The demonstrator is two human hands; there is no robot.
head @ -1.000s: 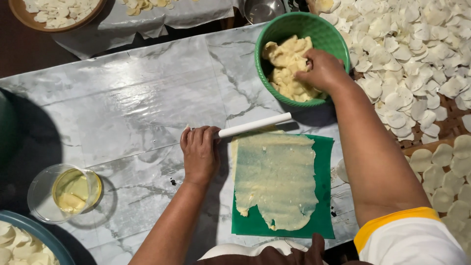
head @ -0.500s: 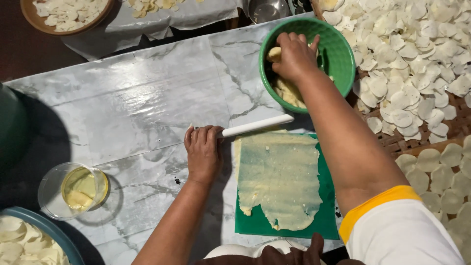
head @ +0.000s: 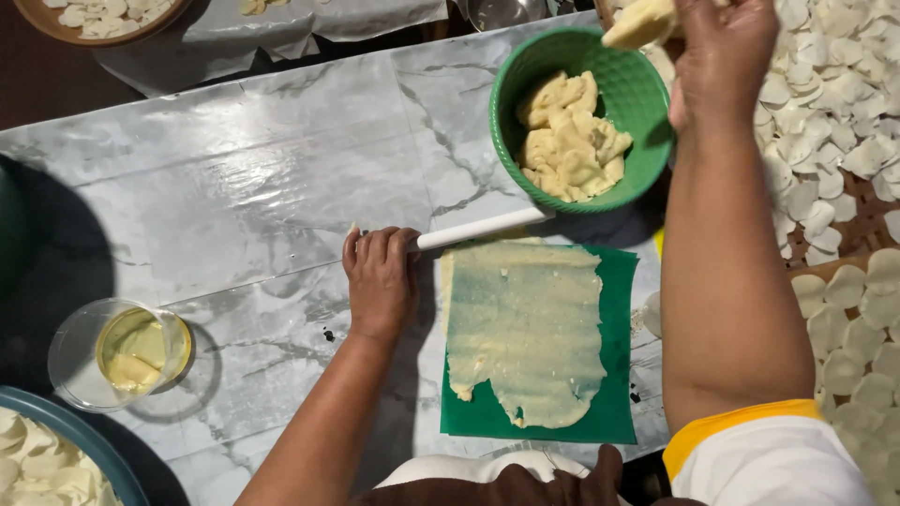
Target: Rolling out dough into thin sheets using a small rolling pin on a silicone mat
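My left hand (head: 380, 278) rests on the left end of a white rolling pin (head: 483, 228) lying on the marble-patterned table (head: 234, 197). Just below the pin, a thin sheet of pale dough (head: 523, 328) is rolled flat on a green mat (head: 614, 375). My right hand (head: 722, 52) is raised at the top right, above the rim of a green bowl (head: 647, 103), and grips a lump of dough (head: 637, 21). More dough pieces (head: 569, 136) lie inside the bowl.
Several cut dough discs (head: 834, 131) cover a mat on the right. A clear cup of yellowish liquid (head: 131, 351) stands at the left. A blue bowl of discs (head: 37, 459) sits at bottom left; another bowl (head: 94, 17) at top left.
My right hand went from reaching into the green bowl to lifting up and right with a lump of dough. My left hand stayed on the rolling pin.
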